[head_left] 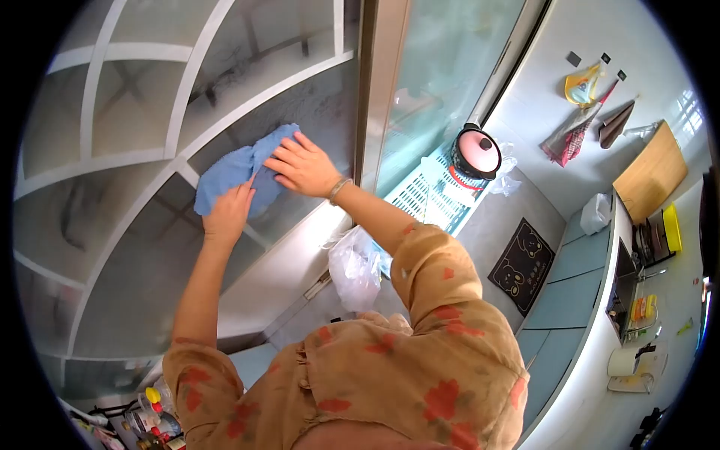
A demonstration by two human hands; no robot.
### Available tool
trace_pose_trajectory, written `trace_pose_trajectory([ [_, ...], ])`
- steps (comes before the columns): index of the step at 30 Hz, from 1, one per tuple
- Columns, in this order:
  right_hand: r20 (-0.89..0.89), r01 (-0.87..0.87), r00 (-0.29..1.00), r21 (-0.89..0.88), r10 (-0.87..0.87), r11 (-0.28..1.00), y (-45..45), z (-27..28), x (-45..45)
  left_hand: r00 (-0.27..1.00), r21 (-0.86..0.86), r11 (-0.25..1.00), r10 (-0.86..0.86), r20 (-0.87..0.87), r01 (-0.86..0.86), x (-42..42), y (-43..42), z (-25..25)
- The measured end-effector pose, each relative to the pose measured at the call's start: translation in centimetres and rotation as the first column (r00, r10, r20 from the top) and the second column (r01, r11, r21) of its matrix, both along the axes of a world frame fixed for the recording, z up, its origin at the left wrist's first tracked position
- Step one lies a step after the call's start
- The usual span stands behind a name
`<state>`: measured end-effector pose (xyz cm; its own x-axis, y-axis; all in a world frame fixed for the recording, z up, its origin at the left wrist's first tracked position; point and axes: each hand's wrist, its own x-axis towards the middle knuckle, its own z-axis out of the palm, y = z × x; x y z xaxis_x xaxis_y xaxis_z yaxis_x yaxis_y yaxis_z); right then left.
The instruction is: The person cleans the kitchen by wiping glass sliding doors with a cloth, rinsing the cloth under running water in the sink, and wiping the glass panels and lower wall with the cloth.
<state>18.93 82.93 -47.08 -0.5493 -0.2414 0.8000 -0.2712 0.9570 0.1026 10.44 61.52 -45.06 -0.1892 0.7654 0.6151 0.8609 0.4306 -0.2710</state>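
Note:
A blue cloth (238,176) lies bunched against the tiled or paned surface (142,255) with pale curved bars. My left hand (229,212) grips the cloth's lower edge, its fingers bent into the fabric. On the right part of the cloth, my right hand (301,165) rests with its fingers spread over the edge; a bracelet is on that wrist. Both hands are close together, the right one a little higher. What lies under the cloth is hidden.
Right of the paned surface stands a door frame (382,97). Beyond it are a pink-lidded pot (477,153) on a pale blue rack (426,196), a plastic bag (355,270), a dark mat (523,265) and a counter (574,375). Bottles (156,420) stand at lower left.

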Motion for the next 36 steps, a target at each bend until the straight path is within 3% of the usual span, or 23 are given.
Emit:
trace_pose_trajectory([
  [2, 0.044, 0.075, 0.995, 0.184, -0.084, 0.980, 3.9, 0.5, 2.2, 0.997, -0.028, 0.997, 0.068, -0.023, -0.069, 1.1, 1.1, 0.6],
  [4, 0.108, 0.244, 0.953, 0.273, -0.282, 0.931, 7.4, 1.9, 4.8, 0.996, -0.028, 0.996, 0.086, -0.029, -0.087, 0.4, 1.3, 0.0],
  [5, 0.136, 0.282, 0.939, 0.218, -0.315, 0.934, 10.0, 1.0, 5.0, 0.994, -0.037, 0.994, 0.105, -0.032, -0.106, 0.1, 1.1, -0.5],
  [6, 0.106, 0.324, 0.917, 0.365, -0.385, 0.873, 11.8, 0.2, 5.3, 0.991, -0.029, 0.991, 0.128, -0.035, -0.129, -0.1, 0.9, -0.8],
  [15, 0.028, 0.295, 0.910, 0.658, -0.413, 0.693, 14.9, 0.5, 6.0, 0.996, -0.026, 0.995, 0.093, -0.002, -0.093, 0.0, 0.9, -0.3],
  [21, 0.056, 0.265, 0.918, 0.646, -0.392, 0.715, 15.2, 0.0, 5.8, 0.995, 0.085, 0.994, 0.079, -0.059, -0.074, 0.5, 1.0, -0.3],
  [23, 0.105, 0.302, 0.888, 0.599, -0.447, 0.741, 14.9, -0.5, 5.4, 0.997, 0.041, 0.996, 0.076, 0.001, -0.076, 0.5, 1.0, -0.3],
  [25, 0.135, 0.325, 0.884, 0.508, -0.447, 0.798, 14.4, -1.4, 4.8, 0.997, 0.161, 0.987, 0.007, -0.080, 0.006, -0.2, 1.2, -1.1],
  [27, 0.140, 0.331, 0.912, 0.298, -0.385, 0.895, 11.3, -0.8, 5.2, 1.000, 0.132, 0.991, -0.023, -0.005, 0.024, -0.6, 1.5, -1.7],
  [29, -0.003, 0.212, 0.977, 0.139, -0.214, 0.967, 7.5, -1.0, 5.3, 0.994, 0.144, 0.988, -0.034, -0.105, 0.049, -0.4, 2.3, -3.3],
  [30, -0.027, 0.057, 0.998, 0.019, -0.056, 0.998, 5.7, -1.7, 5.3, 0.999, 0.017, 0.999, 0.049, 0.001, -0.049, 0.4, 2.8, -4.0],
  [31, 0.078, -0.031, 0.996, -0.122, 0.040, 0.992, 3.4, -2.4, 5.6, 0.987, -0.112, 0.986, 0.136, 0.086, -0.126, 0.9, 3.6, -4.3],
  [32, 0.121, -0.120, 0.980, -0.279, 0.159, 0.953, 1.3, -3.6, 5.5, 0.984, -0.120, 0.983, 0.148, 0.098, -0.136, 1.0, 4.4, -4.5],
  [33, 0.142, -0.192, 0.950, -0.432, 0.277, 0.881, -0.4, -4.6, 5.2, 0.994, -0.035, 0.998, 0.047, 0.094, -0.044, 1.0, 5.1, -4.6],
  [34, 0.085, -0.211, 0.954, -0.488, 0.287, 0.847, -1.8, -4.6, 4.7, 0.995, 0.049, 0.998, -0.055, 0.084, 0.051, 1.0, 5.8, -4.7],
  [36, 0.044, -0.170, 0.970, -0.579, 0.239, 0.798, -1.8, -5.1, 3.2, 0.998, 0.010, 0.999, -0.054, 0.043, 0.054, 0.9, 6.9, -3.7],
])
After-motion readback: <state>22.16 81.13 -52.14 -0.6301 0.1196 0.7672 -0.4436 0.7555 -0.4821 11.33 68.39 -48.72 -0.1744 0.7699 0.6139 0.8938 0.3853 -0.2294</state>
